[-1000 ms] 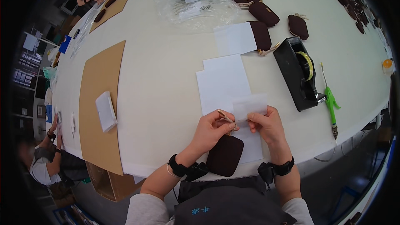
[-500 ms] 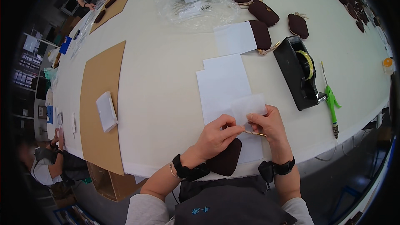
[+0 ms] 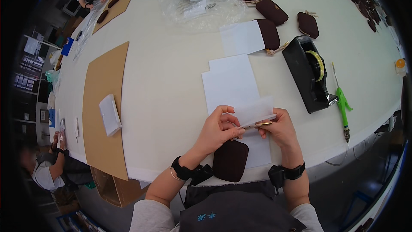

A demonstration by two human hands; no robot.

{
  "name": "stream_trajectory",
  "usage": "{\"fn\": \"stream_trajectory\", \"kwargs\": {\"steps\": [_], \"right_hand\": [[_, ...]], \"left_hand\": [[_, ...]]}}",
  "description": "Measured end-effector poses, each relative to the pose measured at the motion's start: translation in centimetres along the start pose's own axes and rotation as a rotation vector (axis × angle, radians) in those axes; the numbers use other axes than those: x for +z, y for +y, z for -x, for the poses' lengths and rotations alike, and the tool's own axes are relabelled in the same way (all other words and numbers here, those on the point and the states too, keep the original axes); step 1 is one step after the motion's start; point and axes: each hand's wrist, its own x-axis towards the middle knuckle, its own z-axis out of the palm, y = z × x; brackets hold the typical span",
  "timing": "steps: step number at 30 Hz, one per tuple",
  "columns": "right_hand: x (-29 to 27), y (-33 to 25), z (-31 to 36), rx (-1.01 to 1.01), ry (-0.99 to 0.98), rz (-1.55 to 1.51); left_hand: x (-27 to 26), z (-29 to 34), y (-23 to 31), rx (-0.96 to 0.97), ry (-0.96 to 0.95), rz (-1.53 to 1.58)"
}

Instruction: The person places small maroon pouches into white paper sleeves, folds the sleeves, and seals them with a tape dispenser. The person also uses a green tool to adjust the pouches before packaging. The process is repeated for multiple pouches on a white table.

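Even tension should keep the thin, translucent white paper sheet (image 3: 254, 108) neat against the beige cord with a gold metal tip (image 3: 265, 123), between both grips. The left hand (image 3: 218, 132) appears to pinch the cord, fingers curled; the right hand (image 3: 281, 129), turned inward, pinches paper and tip. The dark brown, rounded fabric pouch (image 3: 231, 162) lies just bodyward of the left grip.

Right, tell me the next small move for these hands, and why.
Probably wrap the thin white sheet around the gold-tipped cord pull: the left hand and right hand hold them together, while the gold tip shows uncovered.
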Motion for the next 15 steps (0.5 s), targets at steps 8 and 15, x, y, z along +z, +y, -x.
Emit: {"fn": "stream_trajectory", "kwargs": {"steps": [8, 15], "right_hand": [[-0.1, 0.3, -0.1, 0.034, -0.074, -0.005], [-0.7, -0.2, -0.2, -0.083, -0.02, 0.005]], "left_hand": [[-0.3, -0.2, 0.0, -0.079, -0.124, -0.186], [-0.3, -0.3, 0.4, -0.101, -0.114, -0.182]]}}
